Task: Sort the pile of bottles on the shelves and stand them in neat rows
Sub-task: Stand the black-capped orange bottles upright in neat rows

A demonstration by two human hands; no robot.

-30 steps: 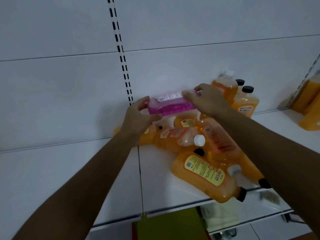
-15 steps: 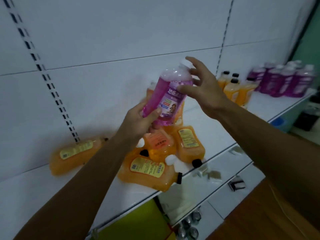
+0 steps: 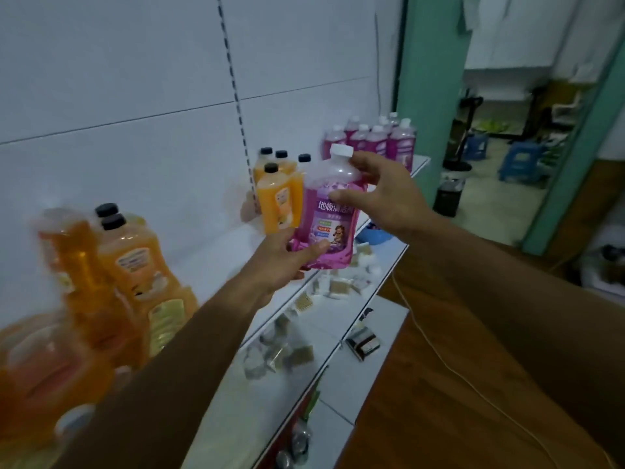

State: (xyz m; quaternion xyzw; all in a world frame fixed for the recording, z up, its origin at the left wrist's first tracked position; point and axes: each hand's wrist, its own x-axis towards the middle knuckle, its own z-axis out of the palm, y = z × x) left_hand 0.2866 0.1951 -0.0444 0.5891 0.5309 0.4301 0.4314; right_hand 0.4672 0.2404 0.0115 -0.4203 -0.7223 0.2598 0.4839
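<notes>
Nearest, at 8 o'clock, blurred orange bottles [image 3: 111, 275] crowd the near end of the shelf [image 3: 216, 258], some upright with black caps, others seemingly lying down. At centre the left hand [image 3: 280, 262] grips the base of the purple bottle [image 3: 329, 211], thumb across the lower label, holding it upright above the shelf's front edge. At 1 o'clock from it the right hand [image 3: 382, 194] pinches the bottle's shoulder just under the white cap, thumb on the label and fingers [image 3: 363, 160] curled behind the neck. The likely risk is a slip: the bottle hangs over the edge, so a loosened hold at the base would probably send it to the floor [image 3: 473, 384]. Another is a knock, since the standing orange row [image 3: 277, 194] is just behind it at 11 o'clock, and a careless swing could topple those bottles. Farther off at 1 o'clock stands the purple row [image 3: 375, 140], the judged destination; the orange row lies partly between. Small packets [image 3: 341, 282] litter the lower shelf at 5 o'clock. Blue stools [image 3: 521, 160] sit beyond the doorway at 2 o'clock.
</notes>
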